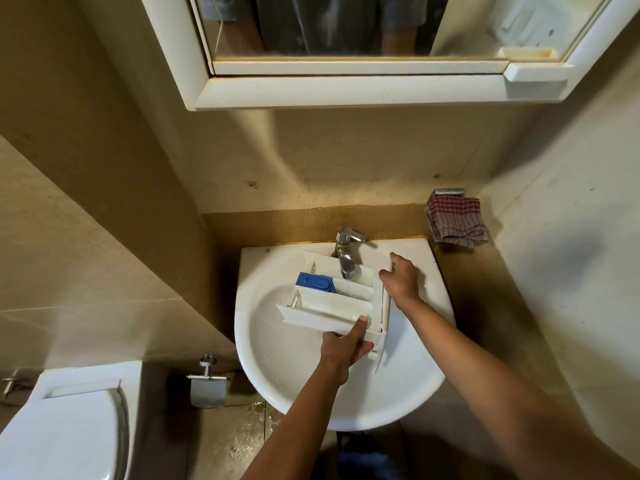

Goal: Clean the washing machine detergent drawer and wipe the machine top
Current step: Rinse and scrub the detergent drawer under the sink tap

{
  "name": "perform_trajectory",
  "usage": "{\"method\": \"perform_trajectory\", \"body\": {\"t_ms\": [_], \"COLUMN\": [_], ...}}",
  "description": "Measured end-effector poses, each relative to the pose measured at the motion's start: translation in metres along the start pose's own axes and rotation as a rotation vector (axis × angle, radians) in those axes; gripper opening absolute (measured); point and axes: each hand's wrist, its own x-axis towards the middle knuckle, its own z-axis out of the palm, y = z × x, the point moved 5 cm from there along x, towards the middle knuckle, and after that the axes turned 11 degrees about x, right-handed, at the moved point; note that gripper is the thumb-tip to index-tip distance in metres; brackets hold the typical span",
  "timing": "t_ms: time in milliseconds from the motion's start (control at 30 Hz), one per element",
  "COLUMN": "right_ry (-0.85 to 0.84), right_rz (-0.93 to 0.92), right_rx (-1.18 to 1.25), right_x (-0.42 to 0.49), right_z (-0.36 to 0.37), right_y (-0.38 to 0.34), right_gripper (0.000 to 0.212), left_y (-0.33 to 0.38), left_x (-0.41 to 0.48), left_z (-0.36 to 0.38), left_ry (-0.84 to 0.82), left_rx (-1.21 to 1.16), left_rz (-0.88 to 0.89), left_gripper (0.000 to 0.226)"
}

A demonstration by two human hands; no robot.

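The detergent drawer, a white hard-plastic tray split by thin walls into long compartments, is held tilted over the basin of the sink, right under the tap. A blue plastic insert sits in its far left compartment, and the compartment below the spout glistens wet. The left hand grips the drawer's near edge, thumb pressed on top and fingers curled underneath. The right hand clasps the far end of the flat front panel, fingers bent around it. The sink is smooth, rounded white ceramic; the tap is polished metal. A red-and-white checked cloth lies crumpled on a wall-mounted metal rack to the right. Matte beige tiles cover the walls.
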Motion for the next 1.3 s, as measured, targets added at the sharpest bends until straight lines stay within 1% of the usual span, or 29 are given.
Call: {"method": "perform_trajectory", "body": {"t_ms": [100,200,233,333,367,433,467,633,700,733,767,833,867,900,933,967,1000,1067,1100,1167,1200,1233,1267,1300], "right_ry": [-0.004,0.005,0.015,0.063,0.065,0.059,0.053,0.015,-0.011,-0.013,0.015,0.051,0.013,-0.124,-0.302,-0.451,-0.536,-0.534,-0.507,-0.484,-0.458,-0.438,-0.423,-0.447], "right_rz": [-0.024,-0.007,-0.007,-0.053,-0.061,-0.047,-0.044,-0.061,-0.093,-0.16,-0.274,-0.575,-0.726,-0.821,-0.84,-0.797,-0.71,-0.539,-0.428,-0.189,-0.14,-0.129,-0.173,-0.216], "right_rx": [-0.026,-0.026,-0.01,0.08,0.12,0.194,0.225,0.28,0.274,0.217,0.094,-0.269,-0.404,-0.508,-0.599,-0.699,-0.79,-0.879,-0.869,-0.738,-0.632,-0.523,-0.456,-0.438], "right_x": [0.0,-0.002,-0.003,-0.017,-0.023,-0.037,-0.044,-0.066,-0.074,-0.079,-0.084,-0.1,-0.109,-0.116,-0.124,-0.128,-0.13,-0.131,-0.129,-0.127,-0.127,-0.124,-0.124,-0.125], "right_z": [0.0,-0.001,-0.001,-0.003,-0.003,-0.002,-0.001,0.004,0.005,0.005,0.006,0.014,0.022,0.036,0.048,0.06,0.069,0.081,0.087,0.101,0.107,0.113,0.114,0.113], "right_y": [0.0,0.004,0.007,0.015,0.017,0.021,0.024,0.035,0.034,0.032,0.029,0.019,0.012,0.01,0.006,0.009,0.01,0.003,-0.002,-0.012,-0.02,-0.022,-0.023,-0.023], "right_gripper": [0.058,0.057,0.054,0.032,0.035,0.052,0.058,0.061,0.059,0.058,0.057,0.055,0.049,0.041,0.034,0.034,0.039,0.049,0.053,0.053,0.053,0.054,0.055,0.058], "left_y": [0.0,0.0,-0.001,-0.007,-0.01,-0.016,-0.019,-0.033,-0.033,-0.033,-0.032,-0.03,-0.028,-0.025,-0.022,-0.019,-0.017,-0.011,-0.009,-0.006,-0.004,-0.001,0.002,0.005], "left_x": [0.005,0.008,0.009,0.009,0.009,0.011,0.011,0.007,0.002,-0.001,-0.001,-0.001,-0.001,-0.002,-0.001,-0.001,-0.002,-0.003,-0.003,-0.003,-0.003,-0.003,-0.003,-0.001], "left_z": [-0.003,-0.008,-0.009,-0.016,-0.018,-0.024,-0.027,-0.04,-0.045,-0.048,-0.052,-0.06,-0.064,-0.067,-0.069,-0.071,-0.074,-0.079,-0.081,-0.084,-0.086,-0.089,-0.091,-0.095], "left_ry": [-0.01,-0.026,-0.042,-0.091,-0.09,-0.068,-0.049,0.029,0.05,0.062,0.078,0.107,0.117,0.127,0.138,0.154,0.173,0.217,0.23,0.228,0.226,0.23,0.237,0.242], "left_rx": [-0.001,0.001,0.006,0.002,-0.01,-0.031,-0.037,-0.079,-0.108,-0.118,-0.125,-0.119,-0.11,-0.095,-0.075,-0.052,-0.022,0.051,0.089,0.139,0.155,0.168,0.18,0.193], "left_rz": [0.002,0.0,-0.008,-0.054,-0.079,-0.12,-0.132,-0.152,-0.132,-0.117,-0.105,-0.071,-0.054,-0.037,-0.017,0.002,0.021,0.063,0.084,0.11,0.118,0.124,0.129,0.13], "left_gripper": [0.056,0.052,0.051,0.045,0.043,0.043,0.044,0.048,0.04,0.034,0.033,0.037,0.04,0.044,0.048,0.05,0.052,0.053,0.053,0.052,0.051,0.052,0.052,0.053]}}
